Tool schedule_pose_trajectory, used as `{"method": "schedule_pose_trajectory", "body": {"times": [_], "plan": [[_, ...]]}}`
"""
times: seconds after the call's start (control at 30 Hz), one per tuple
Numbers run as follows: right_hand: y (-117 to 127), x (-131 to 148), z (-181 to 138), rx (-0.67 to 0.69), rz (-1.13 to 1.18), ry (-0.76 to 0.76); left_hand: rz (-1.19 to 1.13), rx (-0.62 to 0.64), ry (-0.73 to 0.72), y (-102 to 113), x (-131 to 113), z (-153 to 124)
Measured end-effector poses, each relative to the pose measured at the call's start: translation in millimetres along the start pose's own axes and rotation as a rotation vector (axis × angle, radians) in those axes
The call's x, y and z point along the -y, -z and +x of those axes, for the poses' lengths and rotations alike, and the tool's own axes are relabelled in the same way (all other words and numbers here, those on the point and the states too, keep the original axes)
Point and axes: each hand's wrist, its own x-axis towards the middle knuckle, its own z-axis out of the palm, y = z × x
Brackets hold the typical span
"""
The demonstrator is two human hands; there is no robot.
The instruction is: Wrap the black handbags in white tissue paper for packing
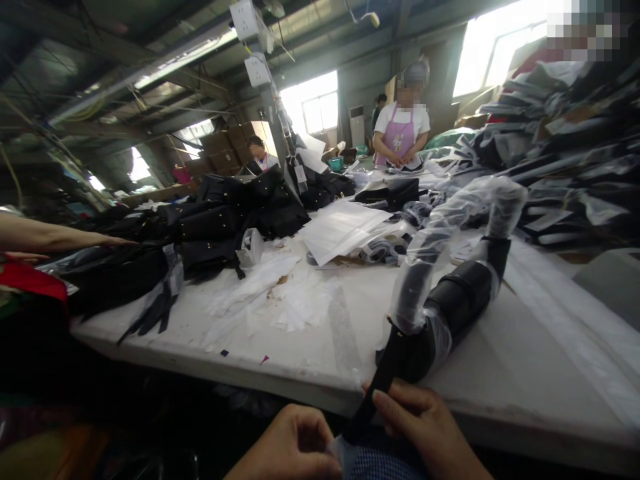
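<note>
A black bag (457, 293) with its strap partly wrapped in clear plastic film (425, 247) lies near the table's front edge. From its near end a black strap (385, 370) runs down over the edge toward me. My right hand (423, 417) pinches this strap between thumb and fingers, just below the bag. Lower down, my left hand (295, 443) is closed on a piece of clear plastic film (345, 453) at the strap's lower end. The strap's tip is hidden by the film and my fingers.
Black bags (215, 220) are heaped at the left, where another person's arm (65, 233) reaches in. White sheets (345, 227) and film scraps (270, 287) lie on the white table (310, 353). Wrapped straps pile up (565, 153) at the right. A co-worker in a purple apron (400, 133) stands across.
</note>
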Motion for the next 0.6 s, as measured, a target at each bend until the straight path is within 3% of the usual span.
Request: {"method": "schedule_pose_trajectory", "body": {"times": [0.33,0.6], "plan": [[5.3,-5.5,3.3,-0.04,-0.137,0.033,0.028,-0.066,-0.053,-15.3,-23.0,14.1],[14.3,-10.6,-8.5,-0.199,-0.243,0.183,0.012,-0.153,-0.206,-43.4,-51.0,35.1]]}}
